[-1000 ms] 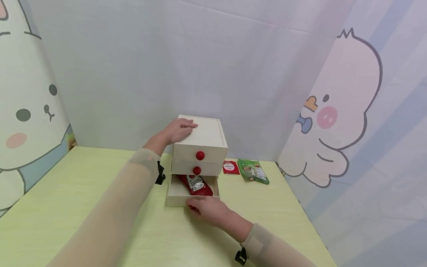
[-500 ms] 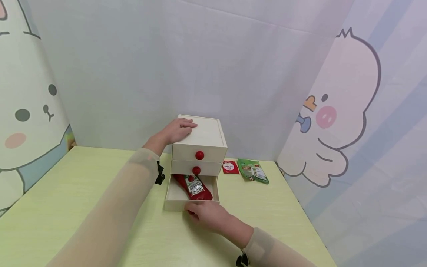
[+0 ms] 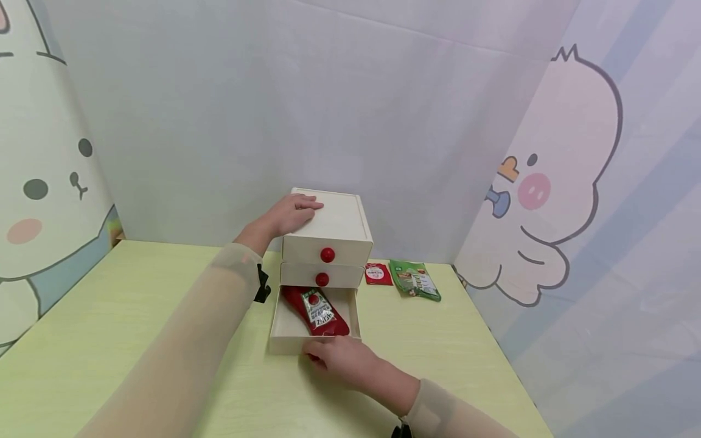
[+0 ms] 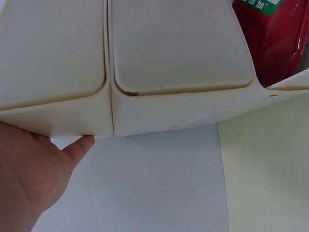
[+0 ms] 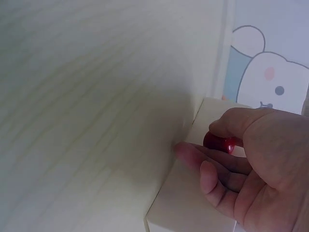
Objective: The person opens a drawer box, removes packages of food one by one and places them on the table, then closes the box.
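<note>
A cream drawer cabinet (image 3: 342,219) stands at the back middle of the table. My left hand (image 3: 290,215) rests on its top at the left edge, fingers extended; in the left wrist view its thumb (image 4: 81,149) lies along the cabinet's side. Low at the front, my right hand (image 3: 345,360) pinches a round red knob (image 5: 219,143) on the bottom drawer (image 3: 286,347), which is pulled out. Inside that drawer lies a red ketchup pouch (image 3: 335,328) with a white label. Both upper drawers are closed, each with a red knob (image 3: 327,255).
Right of the cabinet, a small red packet (image 3: 378,274) and a green packet (image 3: 414,280) lie on the pale yellow table (image 3: 438,353). A grey curtain (image 3: 219,121) hangs behind, and cartoon-printed sheets flank the table.
The bottom drawer has slid farther out toward me with my right hand on its knob, showing more of the ketchup pouch. My left hand has stayed on the cabinet top.
</note>
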{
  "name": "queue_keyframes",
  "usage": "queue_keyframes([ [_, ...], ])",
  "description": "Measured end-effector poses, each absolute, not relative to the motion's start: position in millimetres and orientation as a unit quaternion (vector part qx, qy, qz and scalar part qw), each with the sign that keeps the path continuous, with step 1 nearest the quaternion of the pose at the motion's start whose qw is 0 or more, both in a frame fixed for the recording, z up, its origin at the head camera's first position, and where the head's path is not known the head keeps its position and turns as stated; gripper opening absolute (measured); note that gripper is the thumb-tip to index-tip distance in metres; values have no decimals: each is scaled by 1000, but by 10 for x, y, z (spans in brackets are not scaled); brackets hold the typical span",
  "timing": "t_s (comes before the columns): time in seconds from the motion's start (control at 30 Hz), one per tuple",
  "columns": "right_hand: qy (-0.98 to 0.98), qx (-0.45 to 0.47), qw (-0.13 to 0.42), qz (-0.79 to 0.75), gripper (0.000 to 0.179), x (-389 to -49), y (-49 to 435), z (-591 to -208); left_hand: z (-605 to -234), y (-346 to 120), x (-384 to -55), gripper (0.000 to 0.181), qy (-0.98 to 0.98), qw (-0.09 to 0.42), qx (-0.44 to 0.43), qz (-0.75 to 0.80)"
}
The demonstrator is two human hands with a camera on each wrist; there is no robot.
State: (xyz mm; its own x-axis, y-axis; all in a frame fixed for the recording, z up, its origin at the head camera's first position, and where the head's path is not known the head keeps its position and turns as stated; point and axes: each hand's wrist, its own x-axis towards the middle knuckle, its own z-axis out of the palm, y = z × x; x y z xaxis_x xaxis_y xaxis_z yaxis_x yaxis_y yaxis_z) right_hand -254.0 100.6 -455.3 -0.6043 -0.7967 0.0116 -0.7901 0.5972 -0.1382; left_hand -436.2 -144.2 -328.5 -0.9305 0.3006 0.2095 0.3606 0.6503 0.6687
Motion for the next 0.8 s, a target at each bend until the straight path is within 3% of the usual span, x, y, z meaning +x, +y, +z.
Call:
queue_keyframes([
  [0.8, 887, -455, 26, -69, 16, -2395, 1086, -4578, -3282, -1438, -4364, 52, -912, 33, -178, -369],
])
